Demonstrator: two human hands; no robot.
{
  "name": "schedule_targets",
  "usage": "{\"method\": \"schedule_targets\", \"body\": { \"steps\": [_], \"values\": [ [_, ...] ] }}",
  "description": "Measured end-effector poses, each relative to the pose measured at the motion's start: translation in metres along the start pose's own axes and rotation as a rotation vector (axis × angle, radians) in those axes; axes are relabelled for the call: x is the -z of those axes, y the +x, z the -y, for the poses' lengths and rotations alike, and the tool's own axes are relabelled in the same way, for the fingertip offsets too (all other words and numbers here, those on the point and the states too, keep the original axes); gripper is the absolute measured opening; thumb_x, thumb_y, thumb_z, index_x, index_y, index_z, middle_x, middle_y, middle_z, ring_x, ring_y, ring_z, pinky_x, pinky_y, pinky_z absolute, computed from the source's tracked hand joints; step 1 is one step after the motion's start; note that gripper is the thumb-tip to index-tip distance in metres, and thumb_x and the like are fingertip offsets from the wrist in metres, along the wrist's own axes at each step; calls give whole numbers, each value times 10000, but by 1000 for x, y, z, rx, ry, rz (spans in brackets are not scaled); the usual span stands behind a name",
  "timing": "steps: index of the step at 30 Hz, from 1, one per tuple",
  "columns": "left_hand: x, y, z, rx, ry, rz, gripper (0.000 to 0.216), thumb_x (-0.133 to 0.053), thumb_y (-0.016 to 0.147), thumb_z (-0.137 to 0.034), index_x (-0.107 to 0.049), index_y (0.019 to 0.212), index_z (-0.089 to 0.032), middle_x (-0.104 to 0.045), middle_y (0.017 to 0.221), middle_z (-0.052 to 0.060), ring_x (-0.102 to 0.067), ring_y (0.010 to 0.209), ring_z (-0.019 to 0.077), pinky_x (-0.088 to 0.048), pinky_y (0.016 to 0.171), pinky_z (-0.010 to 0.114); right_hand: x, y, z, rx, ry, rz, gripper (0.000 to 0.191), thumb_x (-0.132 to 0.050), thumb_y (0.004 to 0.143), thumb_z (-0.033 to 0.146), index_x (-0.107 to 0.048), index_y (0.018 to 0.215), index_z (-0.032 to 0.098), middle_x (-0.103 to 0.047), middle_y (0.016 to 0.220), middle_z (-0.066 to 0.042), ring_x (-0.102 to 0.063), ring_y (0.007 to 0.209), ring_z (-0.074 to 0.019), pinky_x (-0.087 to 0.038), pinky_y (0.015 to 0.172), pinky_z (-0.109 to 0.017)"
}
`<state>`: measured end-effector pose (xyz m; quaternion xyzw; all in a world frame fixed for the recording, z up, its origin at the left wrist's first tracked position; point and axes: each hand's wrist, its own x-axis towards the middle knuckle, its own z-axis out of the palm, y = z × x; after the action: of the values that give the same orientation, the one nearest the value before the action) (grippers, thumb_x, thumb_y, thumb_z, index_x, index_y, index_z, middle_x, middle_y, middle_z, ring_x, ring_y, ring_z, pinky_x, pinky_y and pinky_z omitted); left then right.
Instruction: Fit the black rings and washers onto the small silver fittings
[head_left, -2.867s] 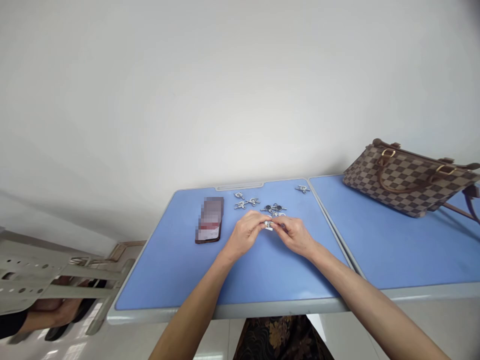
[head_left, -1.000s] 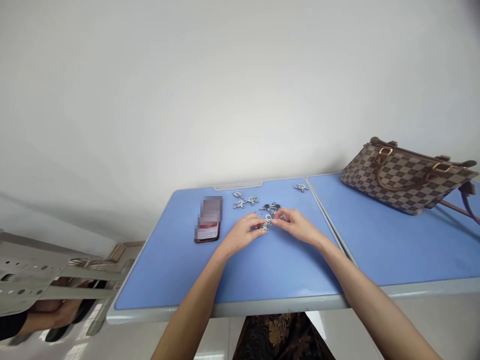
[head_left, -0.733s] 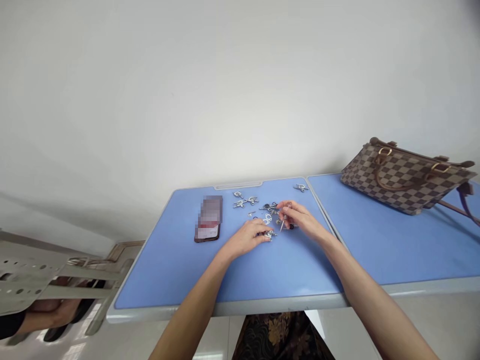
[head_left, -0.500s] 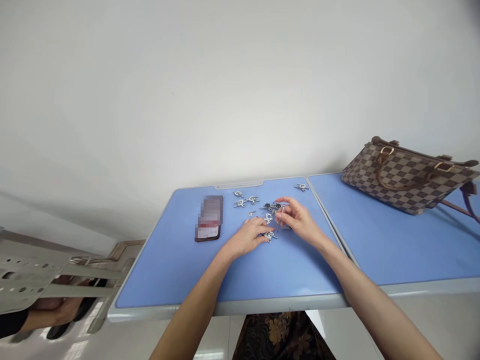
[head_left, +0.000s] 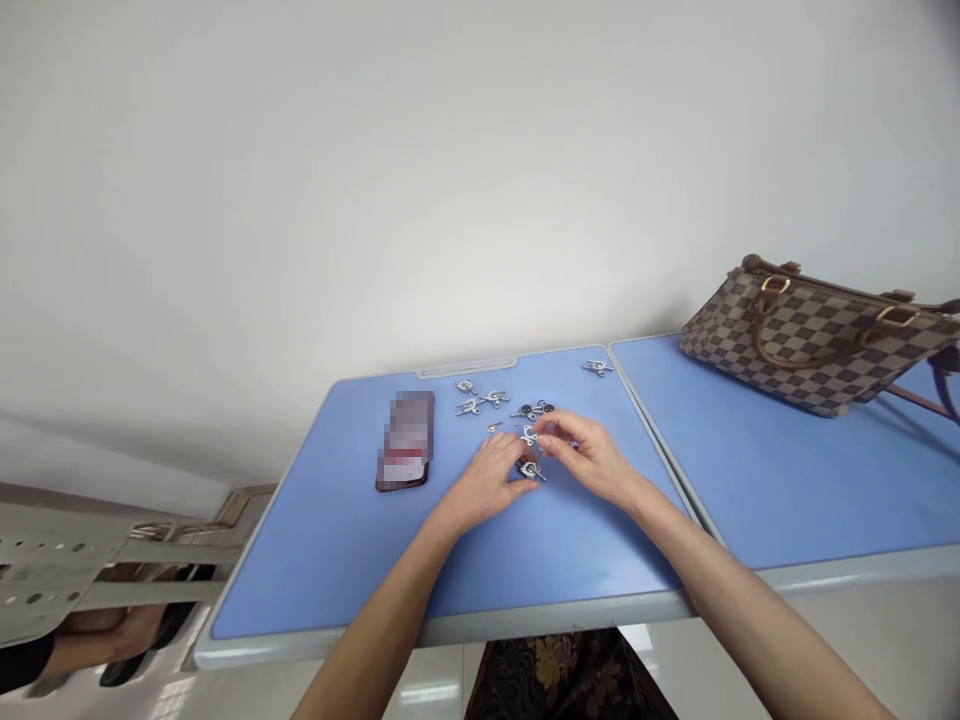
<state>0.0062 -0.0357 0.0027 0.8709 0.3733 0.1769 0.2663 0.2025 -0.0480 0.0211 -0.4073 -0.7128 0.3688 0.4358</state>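
Observation:
My left hand rests on the blue table, its fingertips pinched on a small silver metal part. Close beside it, my right hand has its fingers curled and pinched near another small silver part; what it holds is too small to name. Several more small silver clasps and dark round pieces lie scattered just beyond both hands. One lone clasp lies at the far right corner of the table.
A dark phone lies flat to the left of the parts. A brown checkered handbag stands on the adjoining blue table at the right. A pale perforated metal frame is low at the left.
My hands parted: the left lowered a metal part onto the table, the right reached towards the scattered pieces and came back beside the left. The view shifted slightly.

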Motion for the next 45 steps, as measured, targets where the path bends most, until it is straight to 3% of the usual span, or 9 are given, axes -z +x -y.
{"method": "schedule_targets", "body": {
  "steps": [7,18,24,31,40,45],
  "values": [
    [-1,1,4,16,4,12,226,-677,796,-297,-550,959,-205,-588,978,31,-509,950,217,-410,862,378,1,1,2,114,-127,34,160,-464,928,238,-603,999,206,-633,853,-28,-566,755,-140,-459,711,-262],
    [-1,2,5,30,-46,5,180,-645,825,-271,-559,967,-201,-602,982,28,-513,952,211,-401,882,380,2,-2,2,158,-164,36,199,-455,935,256,-606,1054,206,-658,920,-56,-595,811,-165,-482,745,-297],
    [-1,3,4,33,-52,2,185,-641,825,-257,-572,989,-206,-610,993,30,-514,966,215,-404,872,370,4,-1,2,201,-171,79,257,-446,941,245,-587,1155,223,-649,1001,-72,-598,859,-174,-490,772,-320],
    [-2,3,3,43,-69,-18,140,-636,823,-255,-563,928,-197,-611,983,33,-514,982,220,-398,883,372,6,0,3,259,-183,131,348,-411,962,257,-530,1287,219,-634,926,-73,-575,796,-173,-498,736,-329],
    [-2,4,3,36,-54,-14,118,-615,831,-273,-564,902,-193,-610,969,40,-518,978,226,-387,899,382,7,0,6,279,-185,203,417,-384,953,155,-427,1360,235,-651,1088,-83,-589,1025,-195,-479,905,-391],
    [-3,4,5,41,-47,-29,114,-621,823,-240,-570,916,-198,-619,995,41,-529,979,228,-388,905,384,8,-2,8,287,-239,241,377,-364,952,148,-471,1302,239,-634,1109,-83,-571,1037,-198,-468,920,-401]
  ]
}}
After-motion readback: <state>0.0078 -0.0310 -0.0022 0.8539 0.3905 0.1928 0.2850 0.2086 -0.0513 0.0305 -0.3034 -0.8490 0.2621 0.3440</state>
